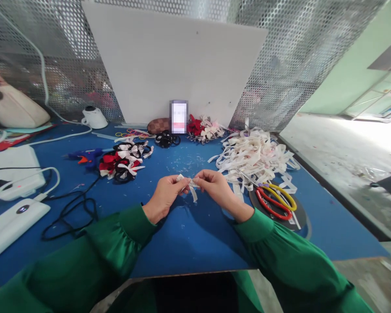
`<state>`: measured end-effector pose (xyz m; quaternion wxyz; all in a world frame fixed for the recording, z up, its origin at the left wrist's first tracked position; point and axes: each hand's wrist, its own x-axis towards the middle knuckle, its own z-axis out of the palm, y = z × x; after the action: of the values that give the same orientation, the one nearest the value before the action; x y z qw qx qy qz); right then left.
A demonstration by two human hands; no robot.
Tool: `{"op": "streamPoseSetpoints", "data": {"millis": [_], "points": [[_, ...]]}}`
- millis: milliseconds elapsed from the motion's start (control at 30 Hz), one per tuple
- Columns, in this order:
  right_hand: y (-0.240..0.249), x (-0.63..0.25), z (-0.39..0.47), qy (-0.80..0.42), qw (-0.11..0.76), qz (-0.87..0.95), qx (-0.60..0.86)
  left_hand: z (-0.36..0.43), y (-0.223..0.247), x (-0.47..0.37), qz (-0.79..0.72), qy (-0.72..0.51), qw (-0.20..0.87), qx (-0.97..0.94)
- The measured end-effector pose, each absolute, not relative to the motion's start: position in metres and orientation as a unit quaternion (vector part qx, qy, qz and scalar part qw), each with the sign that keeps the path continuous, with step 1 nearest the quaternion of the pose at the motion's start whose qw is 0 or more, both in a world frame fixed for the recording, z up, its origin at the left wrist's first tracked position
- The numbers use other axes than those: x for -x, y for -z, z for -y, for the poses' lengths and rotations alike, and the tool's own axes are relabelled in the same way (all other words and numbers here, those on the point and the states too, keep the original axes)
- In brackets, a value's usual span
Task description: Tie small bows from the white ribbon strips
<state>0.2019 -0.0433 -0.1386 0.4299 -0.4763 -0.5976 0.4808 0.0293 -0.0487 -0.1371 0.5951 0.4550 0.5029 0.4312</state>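
Between my two hands is a short white ribbon [193,194], which looks like a small bow, with one end hanging down. My left hand [165,194] pinches its left part between thumb and fingers. On the other side my right hand [215,187] is closed on it too, fingertips pressed together close to the middle. Fingers cover much of the ribbon, so a knot cannot be made out. To the right lies a big tangled pile of white ribbon strips [256,152]. Scissors [275,202] with red and yellow handles rest beside it on a dark round disc [301,217].
On the blue table [182,243], left, lie red, white and black hair ties with bows [125,161], a blue glue gun [87,156], black cable [74,213] and white power bank [18,226]. At the back stand a phone [179,117], more bows [203,129] and a white cup [94,118].
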Motion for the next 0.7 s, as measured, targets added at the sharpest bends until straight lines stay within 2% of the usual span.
{"op": "streamPoseSetpoints", "data": {"millis": [133, 200, 400, 433, 467, 567, 600, 633, 700], "points": [[0.132, -0.201, 0.044, -0.518, 0.421, 0.57, 0.479, 0.046, 0.135, -0.027, -0.502, -0.452, 0.621, -0.398], [0.128, -0.203, 0.045, -0.557, 0.384, 0.566, 0.47, 0.042, 0.134, -0.025, -0.498, -0.477, 0.64, -0.339], [0.122, -0.216, 0.049, -0.702, 0.105, 0.618, 0.338, 0.035, 0.134, -0.02, -0.497, -0.485, 0.666, -0.274], [0.122, -0.218, 0.048, -0.712, 0.111, 0.613, 0.325, 0.035, 0.134, -0.02, -0.497, -0.484, 0.664, -0.278], [0.121, -0.22, 0.046, -0.714, 0.165, 0.598, 0.325, 0.035, 0.135, -0.021, -0.498, -0.484, 0.662, -0.281], [0.12, -0.224, 0.036, -0.655, 0.468, 0.485, 0.342, 0.036, 0.136, -0.021, -0.499, -0.482, 0.66, -0.288], [0.119, -0.225, 0.032, -0.642, 0.52, 0.45, 0.339, 0.037, 0.136, -0.021, -0.501, -0.479, 0.66, -0.291], [0.119, -0.225, 0.03, -0.638, 0.544, 0.427, 0.337, 0.037, 0.136, -0.021, -0.501, -0.475, 0.659, -0.296], [0.123, -0.223, 0.029, -0.642, 0.53, 0.432, 0.348, 0.038, 0.136, -0.021, -0.504, -0.471, 0.656, -0.307]]}}
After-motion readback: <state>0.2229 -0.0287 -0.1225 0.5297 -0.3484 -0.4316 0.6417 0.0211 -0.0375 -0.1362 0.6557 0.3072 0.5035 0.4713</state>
